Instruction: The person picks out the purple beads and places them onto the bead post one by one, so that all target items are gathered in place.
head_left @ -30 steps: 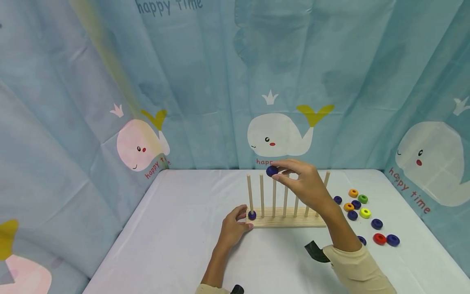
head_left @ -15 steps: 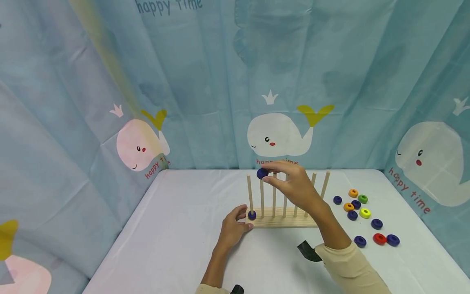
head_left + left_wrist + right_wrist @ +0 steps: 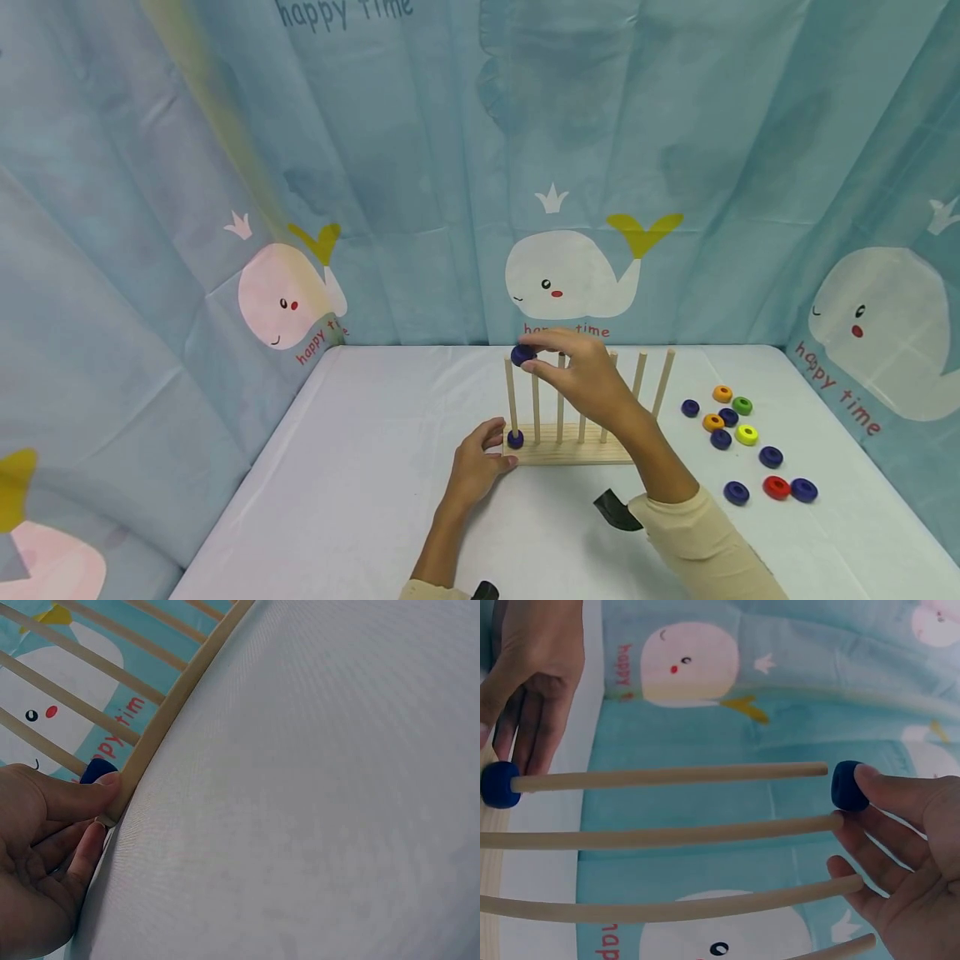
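While in right hand's (image 3: 581,373) pinch, 1 blue ring (image 3: 847,786) just off peg's (image 3: 675,776) tip; base (image 3: 562,452) in left hand's (image 3: 474,468) grip.

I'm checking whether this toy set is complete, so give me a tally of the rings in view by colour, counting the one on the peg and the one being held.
Blue rings: 8 (6 loose, 1 on a peg, 1 in the right hand)
Orange rings: 2
Green ring: 1
Yellow ring: 1
Red ring: 1
Total: 13
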Motion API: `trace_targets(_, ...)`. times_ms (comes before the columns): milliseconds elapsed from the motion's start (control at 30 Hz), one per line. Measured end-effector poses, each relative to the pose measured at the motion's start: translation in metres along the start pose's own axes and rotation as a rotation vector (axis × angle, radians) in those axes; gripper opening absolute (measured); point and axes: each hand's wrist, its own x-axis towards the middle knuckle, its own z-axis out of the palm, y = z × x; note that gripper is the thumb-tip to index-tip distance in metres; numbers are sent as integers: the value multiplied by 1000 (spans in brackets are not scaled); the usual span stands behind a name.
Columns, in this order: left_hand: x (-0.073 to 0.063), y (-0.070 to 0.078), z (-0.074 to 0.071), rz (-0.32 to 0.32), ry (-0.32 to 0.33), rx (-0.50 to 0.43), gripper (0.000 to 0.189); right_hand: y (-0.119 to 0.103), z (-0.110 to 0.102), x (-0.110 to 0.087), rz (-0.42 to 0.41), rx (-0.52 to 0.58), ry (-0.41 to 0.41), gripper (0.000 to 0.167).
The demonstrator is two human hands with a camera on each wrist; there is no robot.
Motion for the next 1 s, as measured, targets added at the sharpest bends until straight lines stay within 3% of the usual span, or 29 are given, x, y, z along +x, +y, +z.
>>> trace_targets(333, 1, 0, 0, -3, 8, 3, 71, 0, 8, 5, -48, 6, -11, 32)
trace_targets(1000, -1, 3, -2, -5, -17, -3, 72, 1, 12, 10, -63, -42, -33, 31)
